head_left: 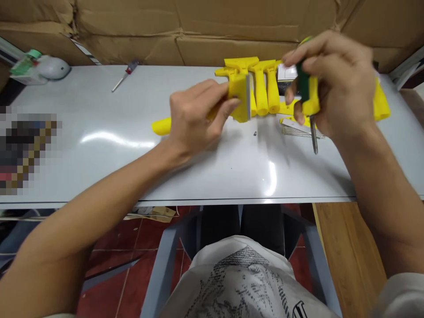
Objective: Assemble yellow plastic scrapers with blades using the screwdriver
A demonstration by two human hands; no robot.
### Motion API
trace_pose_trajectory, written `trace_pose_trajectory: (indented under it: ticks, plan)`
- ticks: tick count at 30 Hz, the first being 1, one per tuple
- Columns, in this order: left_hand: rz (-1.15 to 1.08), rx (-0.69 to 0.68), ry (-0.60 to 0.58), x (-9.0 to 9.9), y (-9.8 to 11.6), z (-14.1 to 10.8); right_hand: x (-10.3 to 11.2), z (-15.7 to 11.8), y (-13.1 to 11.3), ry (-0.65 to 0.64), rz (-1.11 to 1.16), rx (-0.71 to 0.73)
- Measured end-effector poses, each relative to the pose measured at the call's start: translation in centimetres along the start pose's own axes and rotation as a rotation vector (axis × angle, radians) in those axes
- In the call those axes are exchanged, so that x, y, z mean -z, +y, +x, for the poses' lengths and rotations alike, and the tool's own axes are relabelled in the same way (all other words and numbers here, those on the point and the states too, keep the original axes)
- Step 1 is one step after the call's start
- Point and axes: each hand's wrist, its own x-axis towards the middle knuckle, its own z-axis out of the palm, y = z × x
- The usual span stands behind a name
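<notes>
My left hand [202, 117] is closed around a yellow scraper [239, 99]. Its wide head, edged by a grey metal blade, points right, and its handle end sticks out to the left of my fist. In my right hand [344, 84] is a screwdriver [309, 92] with a green and yellow handle; its metal shaft points down over the table, apart from the scraper. A tiny dark screw [255, 133] lies on the white table [205, 176] between my hands. Behind them, several more yellow scrapers [261, 88] lie side by side.
A small screwdriver [125, 76] with a red handle lies at the back left. Near the left corner are a white mouse-shaped object [53, 67] and a green-topped box [29, 66]. Cardboard [232, 22] lines the back. Flat yellow parts and a small box [286, 75] lie near my right hand.
</notes>
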Motion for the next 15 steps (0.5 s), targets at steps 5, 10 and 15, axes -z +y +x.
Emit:
trace_pose_trajectory:
  ticks: [5, 10, 15]
  plan:
    - [-0.301, 0.346, -0.161, 2.0, 2.1, 1.6, -1.4, -1.6, 1.3, -0.274, -0.173, -0.11]
    - [-0.429, 0.377, -0.242, 1.6, 2.1, 1.0, -1.0, -1.9, 2.2, -0.348, -0.209, -0.124]
    - [-0.444, 0.417, -0.258, 1.3, 1.7, 0.6, -1.0, -1.7, 2.7, -0.344, -0.193, -0.152]
